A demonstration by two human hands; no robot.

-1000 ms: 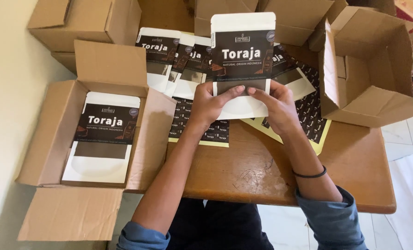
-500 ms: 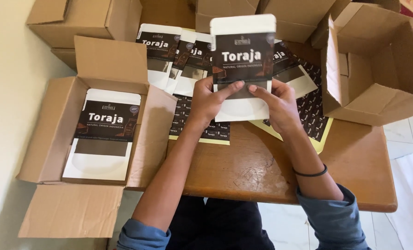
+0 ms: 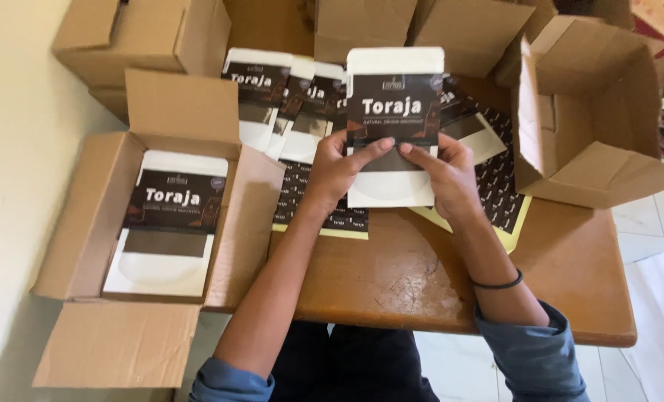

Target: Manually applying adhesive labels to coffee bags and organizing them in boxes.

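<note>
We hold a white pouch (image 3: 394, 126) upright above the table (image 3: 421, 275), left hand (image 3: 339, 175) and right hand (image 3: 445, 175) gripping its lower edges, fingers (image 3: 369, 149) pressed on the dark label. It looks light, flat and bendable; the side edges seem the best hold.

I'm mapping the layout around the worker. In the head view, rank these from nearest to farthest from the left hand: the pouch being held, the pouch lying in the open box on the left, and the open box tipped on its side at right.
1. Held pouch: in the left hand, touching.
2. Boxed pouch: left, off the table.
3. Tipped box: far right, past the right hand.
</note>
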